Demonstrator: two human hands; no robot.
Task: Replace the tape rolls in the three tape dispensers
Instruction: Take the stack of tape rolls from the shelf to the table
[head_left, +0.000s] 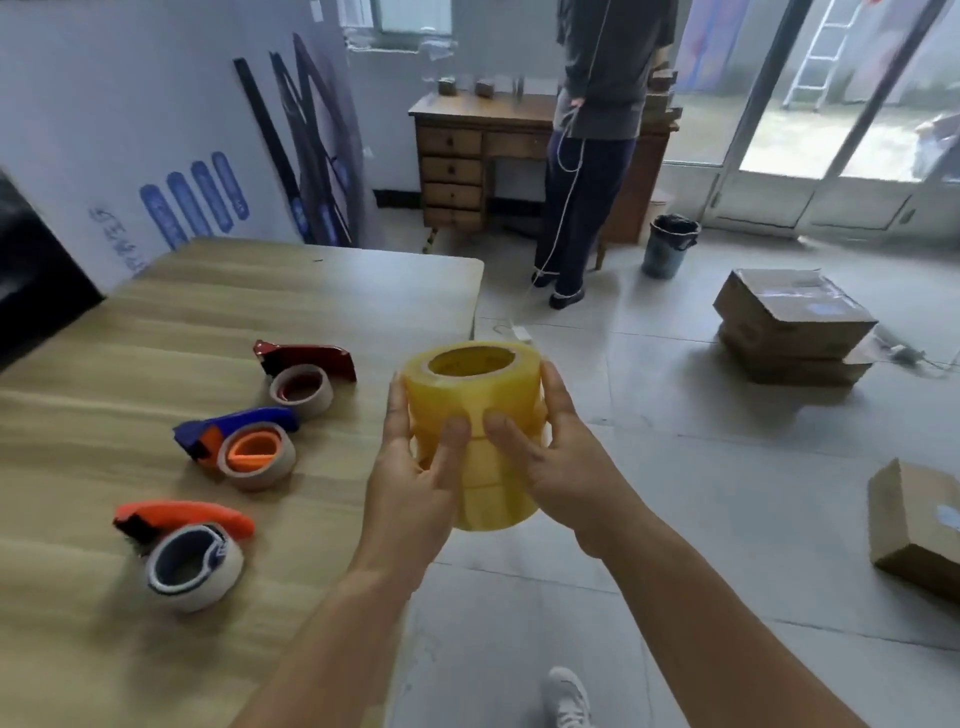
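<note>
Fingers (452, 431) of both hands curled round a stack of yellow tape rolls (475, 431) held just right of the tabletop (260, 291), where three dispensers (236, 444) lay with near-spent rolls, so apparently none was replaced yet.

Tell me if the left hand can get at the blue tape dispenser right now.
Probably not at once: the left hand grips the stack of yellow tape rolls with the right hand. Once it lets go, the blue tape dispenser lies unobstructed on the table.
</note>
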